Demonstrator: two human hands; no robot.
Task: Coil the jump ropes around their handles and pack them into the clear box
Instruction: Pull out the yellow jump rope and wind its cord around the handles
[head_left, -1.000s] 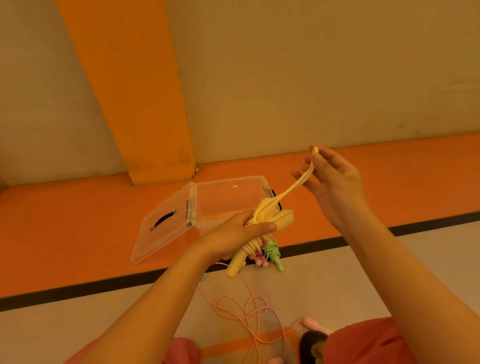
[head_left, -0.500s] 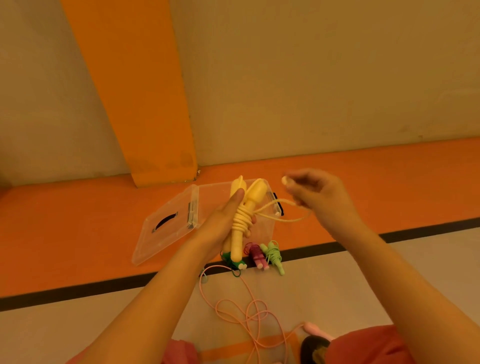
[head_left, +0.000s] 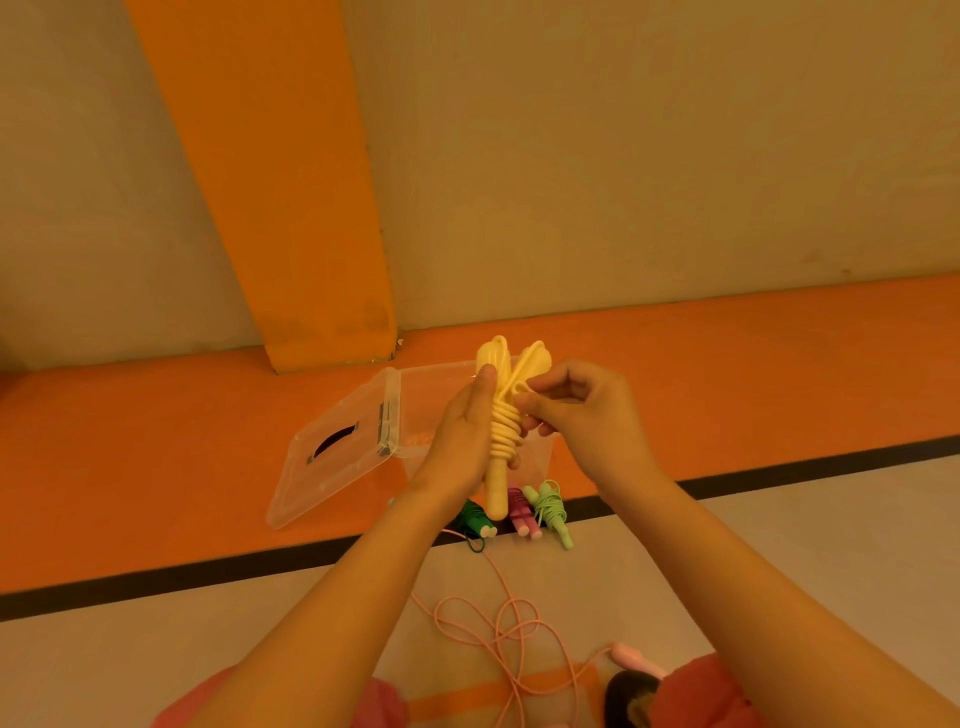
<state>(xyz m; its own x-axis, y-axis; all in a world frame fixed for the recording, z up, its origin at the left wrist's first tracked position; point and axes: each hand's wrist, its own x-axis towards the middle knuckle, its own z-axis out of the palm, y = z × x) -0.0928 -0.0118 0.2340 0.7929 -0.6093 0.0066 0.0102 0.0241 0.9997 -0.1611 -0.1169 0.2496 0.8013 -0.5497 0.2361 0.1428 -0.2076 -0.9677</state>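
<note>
Finishing the wrap on the yellow jump rope (head_left: 503, 432), held upright in front of the clear box (head_left: 431, 395): handles clasped in the left hand (head_left: 462, 431), end loop pinched by the right hand (head_left: 582, 415). Pull snug, tuck under a coil, guard against unwinding before release.

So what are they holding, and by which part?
The yellow rope: the left hand holds its two handles around the middle, by the coils; the right hand pinches its loose end near the handle tops.

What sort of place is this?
Probably a gym or sports hall: orange floor with a black line, a plain wall with an orange stripe, and jump ropes lying by the clear box.
</note>
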